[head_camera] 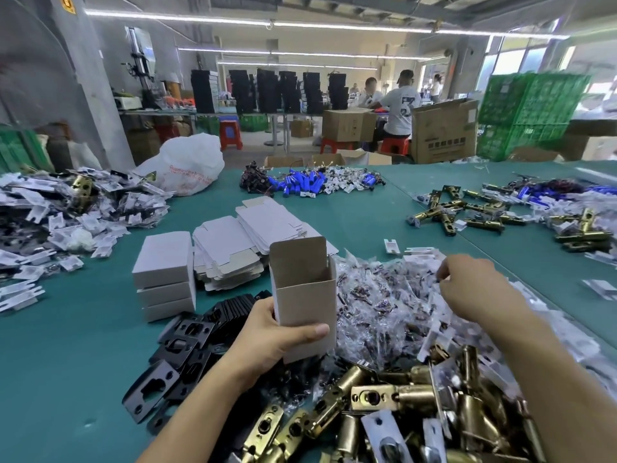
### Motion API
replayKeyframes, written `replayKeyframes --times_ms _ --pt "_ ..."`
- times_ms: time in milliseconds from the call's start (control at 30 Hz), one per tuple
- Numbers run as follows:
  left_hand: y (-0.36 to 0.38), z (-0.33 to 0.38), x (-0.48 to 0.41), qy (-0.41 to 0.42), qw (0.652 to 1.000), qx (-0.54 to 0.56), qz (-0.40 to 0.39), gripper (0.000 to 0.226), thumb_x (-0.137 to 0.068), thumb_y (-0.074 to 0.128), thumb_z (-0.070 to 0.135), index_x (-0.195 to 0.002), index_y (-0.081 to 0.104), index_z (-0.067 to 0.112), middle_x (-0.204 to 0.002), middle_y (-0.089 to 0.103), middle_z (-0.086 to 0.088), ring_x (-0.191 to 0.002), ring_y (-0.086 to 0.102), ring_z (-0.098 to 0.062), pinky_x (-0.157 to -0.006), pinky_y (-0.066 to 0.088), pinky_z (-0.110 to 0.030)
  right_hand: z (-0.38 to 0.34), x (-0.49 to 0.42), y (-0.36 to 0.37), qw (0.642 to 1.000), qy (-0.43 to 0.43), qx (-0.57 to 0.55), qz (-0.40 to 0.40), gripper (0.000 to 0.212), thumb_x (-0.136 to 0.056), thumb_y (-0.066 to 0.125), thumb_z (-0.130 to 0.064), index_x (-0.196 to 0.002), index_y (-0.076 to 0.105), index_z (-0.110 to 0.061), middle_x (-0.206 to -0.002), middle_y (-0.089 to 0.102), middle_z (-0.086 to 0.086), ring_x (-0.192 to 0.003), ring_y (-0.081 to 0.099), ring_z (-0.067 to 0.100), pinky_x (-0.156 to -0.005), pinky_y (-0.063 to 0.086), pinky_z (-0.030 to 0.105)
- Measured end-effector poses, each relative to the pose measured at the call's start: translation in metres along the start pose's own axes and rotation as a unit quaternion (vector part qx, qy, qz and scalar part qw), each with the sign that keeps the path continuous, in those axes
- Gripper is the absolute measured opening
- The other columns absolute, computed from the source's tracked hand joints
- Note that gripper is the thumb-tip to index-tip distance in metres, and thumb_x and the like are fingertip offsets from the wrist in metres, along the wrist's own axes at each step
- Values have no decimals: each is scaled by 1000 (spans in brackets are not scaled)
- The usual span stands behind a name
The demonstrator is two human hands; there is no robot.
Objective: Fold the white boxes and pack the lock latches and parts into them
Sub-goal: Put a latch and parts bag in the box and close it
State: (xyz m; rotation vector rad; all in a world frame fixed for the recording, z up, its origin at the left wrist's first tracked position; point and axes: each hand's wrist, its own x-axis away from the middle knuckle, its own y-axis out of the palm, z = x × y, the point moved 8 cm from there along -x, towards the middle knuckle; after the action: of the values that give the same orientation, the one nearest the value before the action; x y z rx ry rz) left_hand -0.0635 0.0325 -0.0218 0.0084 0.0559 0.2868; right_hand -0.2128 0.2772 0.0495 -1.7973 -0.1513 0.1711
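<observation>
Over the black plates point(187, 332), gripping the upright open white box point(305, 295) in the left hand point(277, 339); to its right, curling the right hand point(474, 289) onto bagged parts point(377, 302), hold unclear.

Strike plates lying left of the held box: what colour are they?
The strike plates are plain black with no pattern; the head view shows them best.

My hands: two, left hand point(267, 335) and right hand point(474, 289). Open box point(303, 295) in left hand: one. Closed white boxes point(165, 282), centre left: three, stacked. Flat box blanks point(233, 248), centre: two fanned stacks, sheets too many to count. Black plates point(180, 355), lower left: one pile, uncounted. Brass latches point(384, 402), lower right: one heap, uncounted. Screw bags point(384, 302), centre right: one heap. Big cartons point(444, 132), top right: two.
</observation>
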Motion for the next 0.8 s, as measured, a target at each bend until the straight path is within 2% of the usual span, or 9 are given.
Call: replayKeyframes --times_ms 133,267,400,433,500,567,667,733,800 --pt "0 0 1 -7 1000 11 12 42 -54 91 16 -93 76 11 -94 77 -13 -88 74 -24 -72 59 -29 22 -7 14 994 14 86 -66 15 -88 56 -12 -103 61 -12 -97 68 10 -85 66 27 -81 58 40" --pt "2 4 3 -8 1000 26 10 39 -56 95 8 -89 77 12 -92 77 -13 -83 75 -21 -66 58 -25 19 -6 26 997 -8 35 -63 26 -87 56 -3 -106 64 -20 -94 67 4 -68 64 19 -72 61 41" --pt "2 3 3 -4 1000 27 -5 47 -55 93 9 -98 73 7 -94 77 -15 -85 75 -21 -69 58 -25 19 -14 29 997 -13 29 -75 41 -87 62 -3 -124 61 -18 -120 65 10 -88 67 22 -81 58 37" --pt "2 3 3 -4 999 31 -9 52 -54 92 12 -101 72 5 -96 77 -15 -88 74 -22 -70 58 -25 20 -16 29 996 -13 35 -82 37 -88 61 -3 -123 63 -14 -118 66 11 -87 66 21 -78 57 33" --pt "2 2 4 -7 999 44 -17 61 -48 92 19 -103 71 5 -98 77 -15 -90 74 -22 -73 57 -25 21 -18 31 994 -16 34 -99 25 -91 60 -3 -112 70 -13 -102 70 8 -74 66 15 -59 52 22" --pt "2 2 3 -6 998 60 -23 54 -45 91 21 -96 77 12 -95 77 -11 -88 73 -18 -73 57 -23 20 -17 33 992 -28 39 -117 19 -91 59 -4 -102 69 -17 -91 66 1 -65 62 8 -46 41 16" --pt "5 4 4 -2 996 75 -39 45 -45 90 20 -88 81 29 -90 78 -4 -85 73 -11 -72 56 -21 22 -18 34 992 -36 34 -119 15 -90 61 -5 -92 57 -19 -95 62 1 -71 58 10 -50 37 19" --pt "5 3 4 0 996 74 -42 45 -45 91 19 -89 81 28 -91 78 -5 -85 73 -13 -73 56 -21 24 -19 31 992 -36 33 -113 13 -90 58 -8 -95 51 -18 -100 61 4 -77 57 15 -53 38 23" --pt "4 2 3 -1 997 63 -37 46 -45 92 18 -90 80 21 -93 78 -9 -86 74 -16 -73 57 -23 24 -17 33 989 -43 32 -136 24 -89 61 -10 -106 49 -20 -107 57 3 -82 58 15 -55 42 21"
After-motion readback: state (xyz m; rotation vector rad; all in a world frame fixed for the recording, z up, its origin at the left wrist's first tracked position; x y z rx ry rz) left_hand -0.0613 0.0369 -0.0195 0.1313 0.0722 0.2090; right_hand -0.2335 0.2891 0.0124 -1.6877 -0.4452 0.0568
